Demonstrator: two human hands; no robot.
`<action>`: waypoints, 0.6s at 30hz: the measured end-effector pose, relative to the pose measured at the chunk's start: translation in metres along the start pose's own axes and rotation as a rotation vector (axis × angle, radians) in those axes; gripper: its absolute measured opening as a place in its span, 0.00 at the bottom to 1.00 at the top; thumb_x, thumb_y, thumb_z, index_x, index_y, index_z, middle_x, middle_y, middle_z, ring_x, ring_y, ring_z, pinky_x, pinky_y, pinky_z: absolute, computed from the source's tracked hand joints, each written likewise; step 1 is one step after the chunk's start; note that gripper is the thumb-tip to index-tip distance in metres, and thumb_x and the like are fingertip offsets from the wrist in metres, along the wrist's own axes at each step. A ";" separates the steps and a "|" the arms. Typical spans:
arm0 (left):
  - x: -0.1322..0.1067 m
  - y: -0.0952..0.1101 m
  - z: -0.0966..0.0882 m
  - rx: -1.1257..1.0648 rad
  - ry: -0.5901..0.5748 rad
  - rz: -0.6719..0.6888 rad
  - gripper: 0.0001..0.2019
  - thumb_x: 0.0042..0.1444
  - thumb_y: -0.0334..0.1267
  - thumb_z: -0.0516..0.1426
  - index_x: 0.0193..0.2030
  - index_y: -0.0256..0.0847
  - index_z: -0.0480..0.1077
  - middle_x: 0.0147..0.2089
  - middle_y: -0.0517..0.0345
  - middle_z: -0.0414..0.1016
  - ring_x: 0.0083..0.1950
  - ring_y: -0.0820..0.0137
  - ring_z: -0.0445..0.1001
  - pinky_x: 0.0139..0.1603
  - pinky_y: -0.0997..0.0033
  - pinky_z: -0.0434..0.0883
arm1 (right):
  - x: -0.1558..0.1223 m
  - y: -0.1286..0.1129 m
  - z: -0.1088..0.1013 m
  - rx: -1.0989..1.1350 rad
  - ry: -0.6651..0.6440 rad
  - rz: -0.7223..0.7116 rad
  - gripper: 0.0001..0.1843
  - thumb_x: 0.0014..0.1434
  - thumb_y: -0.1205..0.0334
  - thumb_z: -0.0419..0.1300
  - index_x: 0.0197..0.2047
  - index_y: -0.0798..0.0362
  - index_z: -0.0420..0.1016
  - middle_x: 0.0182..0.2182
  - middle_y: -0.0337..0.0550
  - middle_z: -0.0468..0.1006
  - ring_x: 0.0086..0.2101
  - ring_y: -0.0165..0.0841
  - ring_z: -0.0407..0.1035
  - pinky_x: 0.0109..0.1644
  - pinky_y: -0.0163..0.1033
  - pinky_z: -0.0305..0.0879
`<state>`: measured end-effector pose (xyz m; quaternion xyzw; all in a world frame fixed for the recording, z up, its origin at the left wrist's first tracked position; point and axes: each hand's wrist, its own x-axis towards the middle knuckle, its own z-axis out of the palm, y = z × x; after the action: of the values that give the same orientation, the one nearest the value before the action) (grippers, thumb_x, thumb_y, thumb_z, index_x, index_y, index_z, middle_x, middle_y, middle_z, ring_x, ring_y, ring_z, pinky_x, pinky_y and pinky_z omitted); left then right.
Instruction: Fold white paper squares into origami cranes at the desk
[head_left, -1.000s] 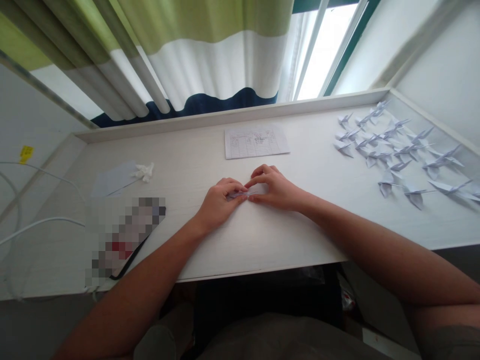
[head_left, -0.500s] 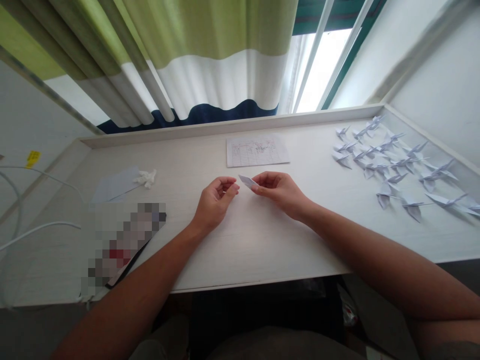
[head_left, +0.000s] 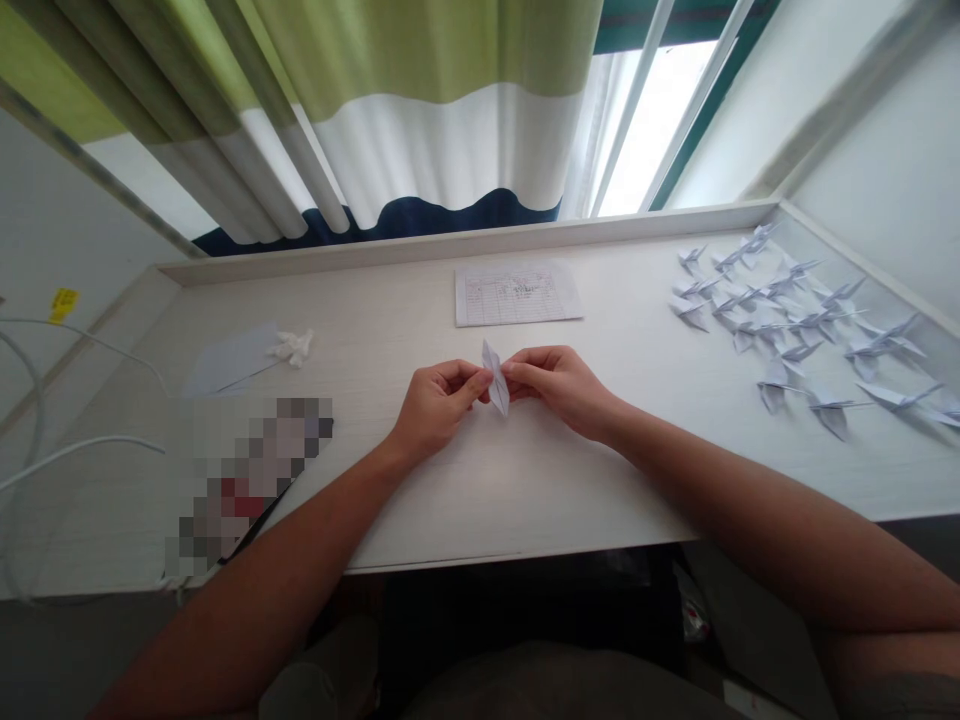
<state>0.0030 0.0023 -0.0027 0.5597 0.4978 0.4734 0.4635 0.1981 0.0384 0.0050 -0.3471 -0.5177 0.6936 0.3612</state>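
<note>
A small folded piece of white paper (head_left: 496,378) stands upright just above the white desk (head_left: 465,480), narrow and pointed at both ends. My left hand (head_left: 435,405) pinches it from the left with thumb and forefinger. My right hand (head_left: 559,383) pinches it from the right, fingers curled. Both hands meet at the middle of the desk.
Several folded paper cranes (head_left: 787,310) lie at the right end of the desk. A printed form (head_left: 517,294) lies beyond my hands. A flat sheet (head_left: 229,360) and a crumpled bit of paper (head_left: 292,347) sit at the left, with white cables (head_left: 45,450) further left. Curtains hang behind.
The paper lay flat under both hands pressing it on the desk. My right hand then lifted it, and now both hands hold it upright between them.
</note>
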 end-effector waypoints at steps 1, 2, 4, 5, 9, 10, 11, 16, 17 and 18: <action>0.000 0.000 0.000 -0.002 -0.003 -0.001 0.20 0.56 0.56 0.69 0.30 0.39 0.80 0.28 0.55 0.80 0.29 0.71 0.73 0.32 0.71 0.70 | 0.000 0.000 0.000 -0.035 0.008 -0.023 0.17 0.54 0.49 0.76 0.30 0.55 0.83 0.30 0.44 0.84 0.33 0.34 0.77 0.48 0.44 0.75; 0.000 0.000 0.001 -0.004 -0.005 -0.001 0.20 0.57 0.56 0.69 0.30 0.39 0.80 0.28 0.55 0.80 0.29 0.71 0.73 0.32 0.71 0.70 | 0.000 0.001 0.000 -0.075 0.019 -0.046 0.17 0.56 0.49 0.75 0.29 0.55 0.83 0.29 0.44 0.84 0.33 0.33 0.76 0.46 0.44 0.75; -0.001 0.001 0.001 -0.002 -0.011 0.002 0.19 0.57 0.54 0.69 0.30 0.39 0.80 0.28 0.55 0.80 0.29 0.71 0.73 0.33 0.72 0.70 | 0.000 0.003 -0.001 -0.151 0.036 -0.077 0.17 0.58 0.48 0.73 0.29 0.55 0.83 0.28 0.44 0.83 0.32 0.33 0.75 0.42 0.42 0.74; -0.001 0.000 0.000 0.002 -0.013 0.004 0.19 0.57 0.54 0.69 0.30 0.39 0.80 0.28 0.55 0.80 0.29 0.71 0.73 0.33 0.71 0.70 | 0.000 0.004 -0.001 -0.179 0.036 -0.080 0.17 0.58 0.48 0.73 0.29 0.55 0.83 0.28 0.43 0.83 0.31 0.33 0.75 0.41 0.41 0.73; -0.001 -0.002 0.000 0.012 -0.019 0.020 0.18 0.58 0.53 0.69 0.30 0.39 0.80 0.28 0.55 0.80 0.29 0.71 0.74 0.34 0.70 0.71 | 0.002 0.007 -0.003 -0.224 0.005 -0.075 0.19 0.56 0.46 0.74 0.33 0.55 0.84 0.29 0.44 0.84 0.31 0.33 0.75 0.37 0.39 0.71; -0.001 -0.003 0.000 0.011 -0.018 0.027 0.18 0.58 0.52 0.68 0.30 0.39 0.80 0.28 0.55 0.80 0.29 0.70 0.74 0.34 0.70 0.71 | 0.002 0.008 -0.003 -0.221 -0.002 -0.077 0.19 0.56 0.45 0.74 0.33 0.55 0.84 0.29 0.45 0.84 0.32 0.33 0.76 0.37 0.39 0.71; -0.001 -0.004 0.001 0.010 -0.015 0.035 0.17 0.59 0.52 0.68 0.30 0.39 0.80 0.28 0.55 0.81 0.30 0.70 0.74 0.35 0.70 0.71 | 0.003 0.008 -0.003 -0.212 -0.009 -0.078 0.20 0.55 0.45 0.75 0.33 0.55 0.84 0.30 0.45 0.84 0.32 0.33 0.76 0.38 0.39 0.72; -0.001 -0.008 0.003 0.015 0.018 0.055 0.17 0.61 0.51 0.66 0.31 0.39 0.80 0.28 0.56 0.80 0.29 0.70 0.74 0.35 0.69 0.71 | 0.004 0.007 0.000 -0.161 -0.013 -0.070 0.19 0.52 0.48 0.77 0.32 0.55 0.83 0.30 0.44 0.84 0.32 0.33 0.77 0.40 0.40 0.74; -0.001 -0.008 0.003 0.017 0.022 0.059 0.17 0.61 0.51 0.66 0.31 0.39 0.79 0.28 0.57 0.80 0.29 0.70 0.74 0.34 0.69 0.71 | 0.004 0.007 0.000 -0.162 -0.006 -0.076 0.18 0.51 0.49 0.78 0.32 0.55 0.83 0.29 0.43 0.84 0.32 0.33 0.76 0.40 0.41 0.74; -0.001 -0.008 0.003 0.020 0.026 0.064 0.17 0.61 0.51 0.66 0.31 0.39 0.79 0.28 0.57 0.79 0.29 0.70 0.73 0.34 0.70 0.70 | 0.004 0.007 0.001 -0.164 0.000 -0.081 0.18 0.51 0.49 0.78 0.31 0.55 0.83 0.29 0.42 0.83 0.32 0.32 0.76 0.41 0.41 0.74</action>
<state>0.0051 0.0016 -0.0110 0.5739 0.4902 0.4902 0.4359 0.1948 0.0397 -0.0017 -0.3544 -0.5865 0.6334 0.3595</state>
